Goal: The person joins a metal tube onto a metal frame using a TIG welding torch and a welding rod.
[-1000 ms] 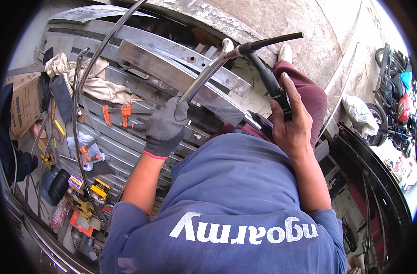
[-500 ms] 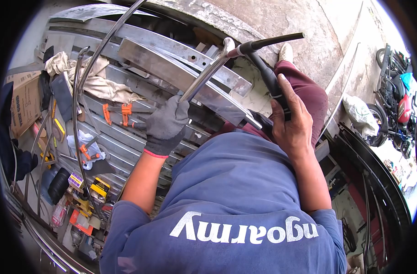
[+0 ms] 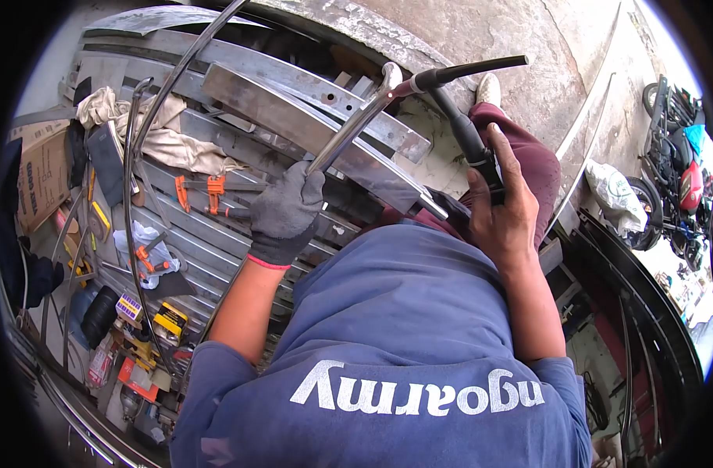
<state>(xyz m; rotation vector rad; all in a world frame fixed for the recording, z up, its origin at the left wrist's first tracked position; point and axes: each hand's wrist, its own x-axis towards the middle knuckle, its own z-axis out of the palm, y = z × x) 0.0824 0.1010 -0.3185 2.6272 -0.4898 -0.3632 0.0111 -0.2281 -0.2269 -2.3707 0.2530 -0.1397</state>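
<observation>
My left hand [image 3: 284, 212], in a grey glove with a pink cuff, grips the lower part of a shiny curved steel tube [image 3: 355, 123]. The tube rises up and to the right, to a bent end near the top middle. My bare right hand [image 3: 503, 210] holds the black handle of a welding torch [image 3: 459, 118]. The torch's nozzle touches or nearly touches the tube's bent upper end. Under the tube lies a long flat steel channel [image 3: 294, 117] on the bench. My blue shirt and maroon trousers fill the lower middle.
Orange clamps [image 3: 208, 195] lie on stacked metal bars left of my gloved hand. A beige rag [image 3: 161, 140], a cardboard box [image 3: 40, 179] and small tools sit along the left. Concrete floor lies beyond; motorbikes [image 3: 676, 171] stand far right. A thin bent rod [image 3: 130, 195] arcs over the bench.
My right hand has shifted slightly up and right along the torch handle, and the torch's rear end moved a little right. My left hand and the tube have barely moved.
</observation>
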